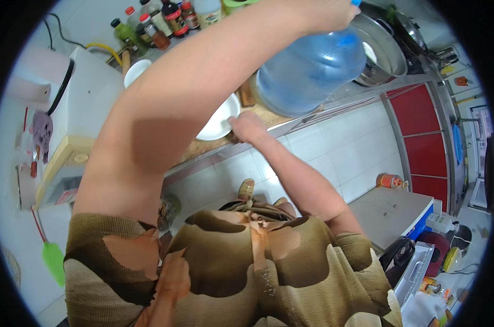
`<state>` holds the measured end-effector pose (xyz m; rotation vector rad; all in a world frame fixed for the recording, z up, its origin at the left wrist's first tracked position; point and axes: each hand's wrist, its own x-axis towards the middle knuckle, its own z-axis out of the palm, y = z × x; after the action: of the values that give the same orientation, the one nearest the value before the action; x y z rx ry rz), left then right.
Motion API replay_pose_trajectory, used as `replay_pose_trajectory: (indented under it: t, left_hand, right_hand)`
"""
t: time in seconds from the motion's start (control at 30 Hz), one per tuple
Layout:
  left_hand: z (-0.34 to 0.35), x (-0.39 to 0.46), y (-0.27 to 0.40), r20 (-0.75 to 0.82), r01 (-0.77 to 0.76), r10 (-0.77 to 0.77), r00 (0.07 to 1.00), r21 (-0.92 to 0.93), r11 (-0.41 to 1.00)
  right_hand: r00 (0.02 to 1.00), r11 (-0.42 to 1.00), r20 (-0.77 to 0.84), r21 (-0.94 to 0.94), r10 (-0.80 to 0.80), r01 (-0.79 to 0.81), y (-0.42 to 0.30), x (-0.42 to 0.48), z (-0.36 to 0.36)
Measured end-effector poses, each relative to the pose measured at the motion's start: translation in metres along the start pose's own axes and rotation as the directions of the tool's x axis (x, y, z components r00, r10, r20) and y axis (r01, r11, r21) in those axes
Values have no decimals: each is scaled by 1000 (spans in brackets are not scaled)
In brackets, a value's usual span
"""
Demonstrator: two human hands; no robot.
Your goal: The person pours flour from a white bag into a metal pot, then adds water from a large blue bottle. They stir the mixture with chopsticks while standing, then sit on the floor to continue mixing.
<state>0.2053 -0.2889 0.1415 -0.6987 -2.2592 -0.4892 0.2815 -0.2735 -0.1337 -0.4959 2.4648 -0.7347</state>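
Note:
A large translucent blue water jug (312,71) stands or leans over the counter, its neck end towards the top right. My left hand (339,15) grips it near the neck, beside a blue cap (356,2) at the picture's upper edge. My left arm crosses over the counter and hides part of it. Below the jug, my right hand (249,126) holds the rim of a white dish (221,120) at the counter's front edge. My forearm covers the dish's left side. Between dish and jug lies a brown wooden piece (246,95).
Several sauce bottles (155,34) line the back, near a white bowl (136,72). Right of the jug sits a wide metal pot (384,49). Red cabinet doors (416,110) and a low pale cabinet (390,210) flank the tiled floor (341,147). A green fly swatter (53,261) hangs left.

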Motion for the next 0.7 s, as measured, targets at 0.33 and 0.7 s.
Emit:
replay_pose_trajectory:
  t: [0.33, 0.7]
  left_hand:
    - [3, 4, -4, -59, 73, -79, 995, -93, 993]
    - [4, 27, -7, 343, 510, -382, 858, -486, 709]
  right_hand:
    - [949, 787, 298, 608, -106, -103, -13, -40, -56]
    - [712, 738, -670, 369, -209, 564, 142, -77, -221]
